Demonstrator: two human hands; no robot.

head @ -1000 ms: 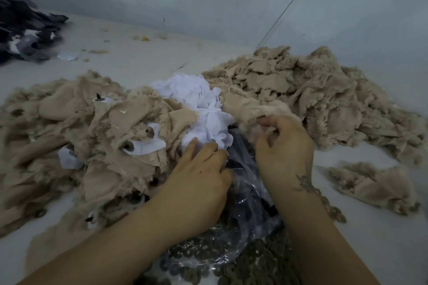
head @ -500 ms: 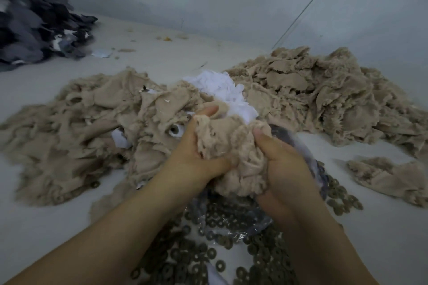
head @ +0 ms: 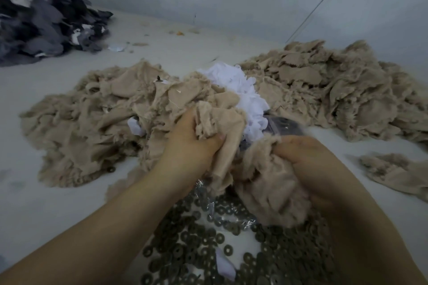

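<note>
Pale worktop spreads under a beige heap at nine o'clock and a second heap at two, with a dark grey pile at eleven. At centre the beige bundle, one wad half a second ago, is now pulled apart. The left hand clutches its upper fold and the right hand clenches the fuzzy lower part, so peeling off a single piece seems under way above the ring washers at six.

Bare table at left and right; beige fabric heaps ahead, washers underneath
</note>
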